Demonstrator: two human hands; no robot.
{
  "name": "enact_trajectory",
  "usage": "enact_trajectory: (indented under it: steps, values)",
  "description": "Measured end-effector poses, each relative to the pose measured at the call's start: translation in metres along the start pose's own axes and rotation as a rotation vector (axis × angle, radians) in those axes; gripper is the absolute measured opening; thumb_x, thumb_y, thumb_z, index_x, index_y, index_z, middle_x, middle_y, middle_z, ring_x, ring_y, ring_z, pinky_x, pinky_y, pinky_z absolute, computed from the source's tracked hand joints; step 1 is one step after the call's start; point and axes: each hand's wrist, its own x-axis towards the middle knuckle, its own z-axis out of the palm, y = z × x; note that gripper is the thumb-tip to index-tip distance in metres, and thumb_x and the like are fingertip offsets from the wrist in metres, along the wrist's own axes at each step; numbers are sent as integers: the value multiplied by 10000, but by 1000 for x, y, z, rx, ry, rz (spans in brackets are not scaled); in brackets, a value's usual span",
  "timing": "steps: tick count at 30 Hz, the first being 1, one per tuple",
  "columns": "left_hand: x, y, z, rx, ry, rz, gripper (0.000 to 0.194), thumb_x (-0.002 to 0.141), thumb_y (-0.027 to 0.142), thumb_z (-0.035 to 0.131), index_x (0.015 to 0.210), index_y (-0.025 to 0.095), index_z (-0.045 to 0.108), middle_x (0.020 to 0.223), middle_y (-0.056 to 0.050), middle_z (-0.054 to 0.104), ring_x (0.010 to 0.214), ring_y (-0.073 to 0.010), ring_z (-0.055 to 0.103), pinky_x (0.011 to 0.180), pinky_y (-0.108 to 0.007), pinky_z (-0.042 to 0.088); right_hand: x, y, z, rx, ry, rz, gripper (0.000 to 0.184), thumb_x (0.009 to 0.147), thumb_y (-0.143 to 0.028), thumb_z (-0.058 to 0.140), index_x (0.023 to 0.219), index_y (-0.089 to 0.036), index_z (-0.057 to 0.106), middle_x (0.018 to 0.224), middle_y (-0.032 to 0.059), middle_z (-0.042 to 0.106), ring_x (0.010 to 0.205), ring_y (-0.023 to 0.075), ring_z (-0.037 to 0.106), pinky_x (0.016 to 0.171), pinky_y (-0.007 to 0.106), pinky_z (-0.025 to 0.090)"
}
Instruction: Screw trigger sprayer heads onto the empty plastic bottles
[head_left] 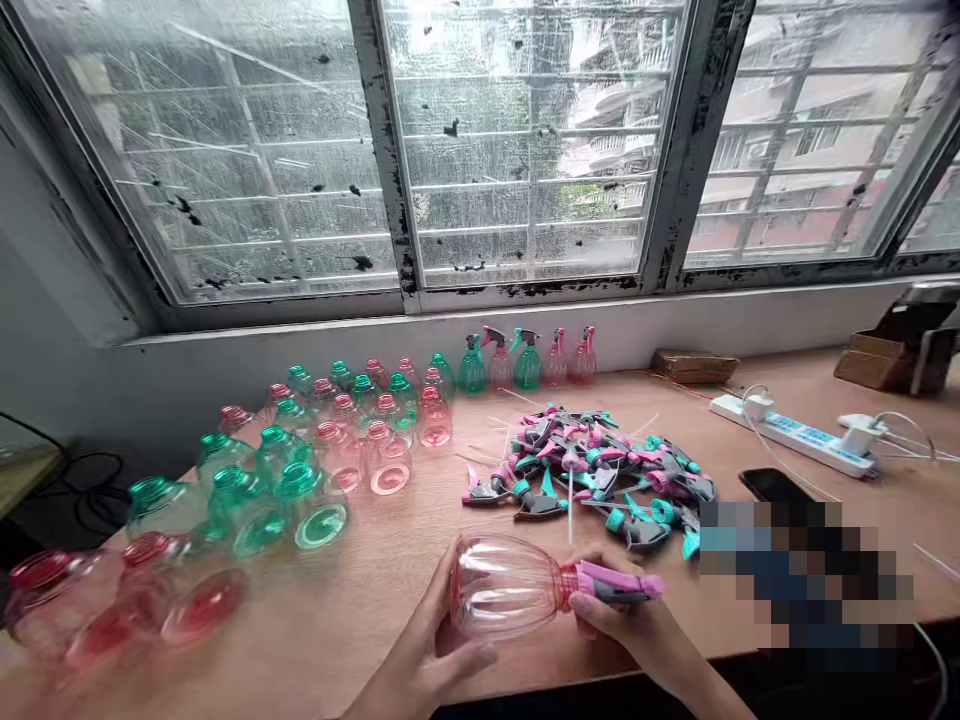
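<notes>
My left hand (431, 650) cradles a clear pink plastic bottle (506, 590) lying on its side above the wooden table's (360, 600) front edge. My right hand (622, 625) grips the pink and grey spray trigger head (611, 582) that sits on the bottle's neck, pointing right. Just beyond my hands lies a pile of loose pink, teal and grey trigger heads (600, 470) with thin white dip tubes.
Several open green and pink bottles (315, 470) stand at the left. A row of bottles fitted with sprayers (525, 360) lines the wall below the window. A power strip (795, 435), a phone (772, 487), cardboard boxes (892, 360) and a blurred patch lie at the right.
</notes>
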Motion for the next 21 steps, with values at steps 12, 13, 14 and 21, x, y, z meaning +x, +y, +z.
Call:
enact_trajectory:
  steps: [12, 13, 14, 21]
  values:
    - [0, 1, 4, 39, 30, 58, 995, 866, 379, 771, 1598, 427, 98, 1691, -29, 222, 1458, -315, 392, 1232, -477, 259, 2, 3, -2, -38, 7, -49, 268, 855, -443, 760, 804, -202, 654, 624, -41, 603, 552, 134, 556, 539, 246, 435]
    - [-1, 3, 5, 8, 31, 44, 967, 880, 386, 755, 1598, 424, 108, 1698, -18, 207, 1485, -310, 353, 1242, -473, 242, 2, 3, -2, -34, 6, -51, 266, 854, -442, 763, 808, -203, 653, 624, -42, 602, 551, 131, 555, 539, 244, 436]
    - [-1, 5, 6, -19, 27, 31, 933, 894, 393, 737, 1599, 417, 126, 1702, -11, 202, 1503, -305, 324, 1250, -470, 228, 3, 3, -2, -28, 4, -50, 264, 852, -439, 765, 806, -207, 650, 623, -44, 602, 549, 130, 555, 540, 243, 438]
    - [1, 6, 4, 15, -23, 49, 872, 914, 342, 723, 1586, 437, 177, 1718, 5, 133, 1518, -310, 310, 1253, -470, 214, 2, 3, -3, -72, 4, -60, 258, 871, -450, 737, 791, -222, 645, 645, -40, 594, 559, 146, 565, 542, 260, 442]
